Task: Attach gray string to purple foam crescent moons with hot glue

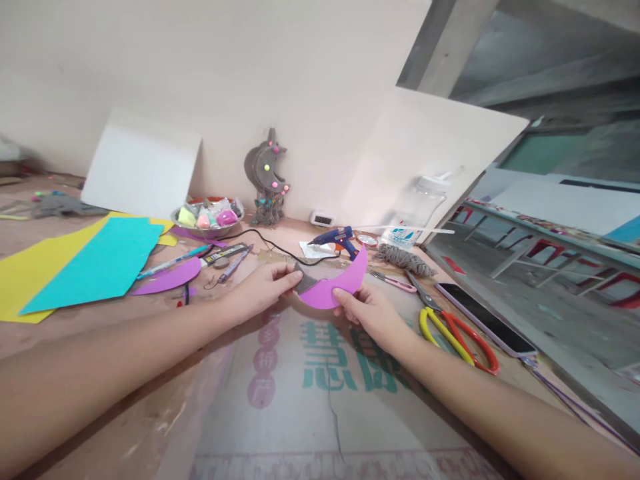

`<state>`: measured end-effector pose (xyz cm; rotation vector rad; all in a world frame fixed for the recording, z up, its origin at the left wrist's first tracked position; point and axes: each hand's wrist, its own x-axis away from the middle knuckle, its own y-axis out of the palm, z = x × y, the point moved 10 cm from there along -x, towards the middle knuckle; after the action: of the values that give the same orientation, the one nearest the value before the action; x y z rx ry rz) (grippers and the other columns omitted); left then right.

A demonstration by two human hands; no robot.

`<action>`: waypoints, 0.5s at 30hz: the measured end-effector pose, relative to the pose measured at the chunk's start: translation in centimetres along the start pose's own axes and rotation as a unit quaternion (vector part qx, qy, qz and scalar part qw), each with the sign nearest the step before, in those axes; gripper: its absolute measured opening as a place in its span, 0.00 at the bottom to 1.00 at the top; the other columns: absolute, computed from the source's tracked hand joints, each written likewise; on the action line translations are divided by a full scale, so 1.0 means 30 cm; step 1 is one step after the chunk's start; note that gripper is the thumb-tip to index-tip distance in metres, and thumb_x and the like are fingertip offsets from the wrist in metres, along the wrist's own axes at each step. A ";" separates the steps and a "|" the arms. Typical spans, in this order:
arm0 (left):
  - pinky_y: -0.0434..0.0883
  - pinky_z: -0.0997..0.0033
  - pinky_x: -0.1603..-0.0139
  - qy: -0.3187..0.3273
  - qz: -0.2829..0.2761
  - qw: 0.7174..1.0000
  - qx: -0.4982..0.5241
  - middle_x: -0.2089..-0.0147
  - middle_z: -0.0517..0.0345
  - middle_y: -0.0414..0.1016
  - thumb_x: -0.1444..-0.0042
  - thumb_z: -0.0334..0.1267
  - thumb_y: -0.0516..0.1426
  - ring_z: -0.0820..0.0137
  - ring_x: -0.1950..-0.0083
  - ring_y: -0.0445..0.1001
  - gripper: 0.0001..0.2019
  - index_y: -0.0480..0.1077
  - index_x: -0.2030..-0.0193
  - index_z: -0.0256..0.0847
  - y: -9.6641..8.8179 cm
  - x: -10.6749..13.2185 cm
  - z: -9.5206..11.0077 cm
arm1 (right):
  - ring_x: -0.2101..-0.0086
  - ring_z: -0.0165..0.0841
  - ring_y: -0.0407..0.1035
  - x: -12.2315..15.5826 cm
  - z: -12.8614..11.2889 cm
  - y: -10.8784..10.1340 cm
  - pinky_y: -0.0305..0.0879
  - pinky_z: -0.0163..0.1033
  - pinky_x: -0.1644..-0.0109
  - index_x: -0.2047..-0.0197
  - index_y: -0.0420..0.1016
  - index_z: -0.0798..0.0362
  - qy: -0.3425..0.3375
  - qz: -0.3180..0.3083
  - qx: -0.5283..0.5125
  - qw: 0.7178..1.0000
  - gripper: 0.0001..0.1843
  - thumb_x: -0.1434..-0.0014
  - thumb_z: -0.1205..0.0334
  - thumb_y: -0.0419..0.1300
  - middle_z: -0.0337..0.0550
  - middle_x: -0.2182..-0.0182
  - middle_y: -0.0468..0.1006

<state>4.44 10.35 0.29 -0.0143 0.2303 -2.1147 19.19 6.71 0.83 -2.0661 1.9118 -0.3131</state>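
Note:
A purple paper crescent [333,291] is held up above the printed sheet on the table. Its left end is covered with grey yarn [306,280], and my left hand [273,288] pinches it there. With thumb on top and fingers behind, my right hand [367,308] grips the crescent's lower right edge. A loose grey strand [334,417] trails over the sheet toward me. Beyond the crescent lies a blue glue gun [336,237], and a skein of grey yarn [407,260] rests to its right.
Scissors [450,330] and a phone [485,319] lie right; a pink cutter [395,283] lies nearer the middle. On the left are cyan card [100,263], another purple piece [170,277] and a bowl [209,231] of clay packets. A decorated grey moon [267,170] leans on the wall near a plastic bottle [417,207].

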 end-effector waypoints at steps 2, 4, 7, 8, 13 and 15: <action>0.54 0.79 0.81 0.001 -0.019 1.000 -0.003 0.77 0.67 0.57 0.45 0.52 0.54 0.80 0.80 0.56 0.18 0.59 0.73 0.38 0.019 0.008 0.015 | 0.83 0.24 0.54 -0.003 0.013 -0.009 0.50 0.32 0.80 0.72 0.68 0.53 0.011 0.008 -0.019 1.000 0.20 0.50 0.43 0.61 0.36 0.81 0.70; 0.53 0.80 0.83 -0.011 -0.028 0.999 -0.021 0.77 0.68 0.56 0.45 0.51 0.54 0.80 0.81 0.56 0.16 0.60 0.71 0.38 0.029 0.015 0.022 | 0.83 0.23 0.54 -0.004 0.020 -0.006 0.50 0.31 0.80 0.71 0.68 0.54 0.018 0.003 -0.023 1.000 0.20 0.50 0.43 0.61 0.36 0.81 0.70; 0.53 0.80 0.84 -0.035 -0.030 0.998 -0.042 0.77 0.69 0.56 0.43 0.50 0.53 0.80 0.81 0.55 0.15 0.60 0.70 0.38 0.032 0.020 0.016 | 0.83 0.23 0.54 -0.003 0.019 0.008 0.50 0.31 0.80 0.71 0.70 0.55 0.010 -0.016 -0.007 1.000 0.20 0.49 0.43 0.60 0.36 0.80 0.70; 0.54 0.80 0.84 -0.036 -0.030 0.998 -0.045 0.77 0.69 0.56 0.43 0.49 0.53 0.80 0.81 0.55 0.15 0.60 0.70 0.38 0.031 0.020 0.015 | 0.82 0.23 0.54 -0.003 0.017 0.014 0.50 0.31 0.80 0.70 0.71 0.55 0.007 -0.024 0.000 1.000 0.20 0.48 0.44 0.60 0.36 0.80 0.71; 0.55 0.81 0.84 -0.019 -0.038 0.998 -0.051 0.77 0.68 0.58 0.43 0.49 0.53 0.81 0.81 0.56 0.15 0.61 0.69 0.38 0.032 0.018 0.011 | 0.81 0.24 0.57 0.000 0.016 0.032 0.53 0.32 0.78 0.70 0.73 0.55 0.007 -0.045 0.026 0.999 0.19 0.47 0.46 0.59 0.38 0.79 0.72; 0.55 0.81 0.84 -0.018 -0.040 0.998 -0.051 0.77 0.68 0.58 0.43 0.48 0.53 0.81 0.81 0.56 0.14 0.62 0.69 0.37 0.033 0.017 0.010 | 0.81 0.24 0.57 0.000 0.015 0.031 0.53 0.32 0.78 0.71 0.72 0.55 0.008 -0.044 0.028 0.999 0.19 0.47 0.46 0.59 0.38 0.79 0.72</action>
<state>5.04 9.36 0.38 -0.1247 0.3204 -2.1784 18.49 6.67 0.07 -2.1205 1.8037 -0.3982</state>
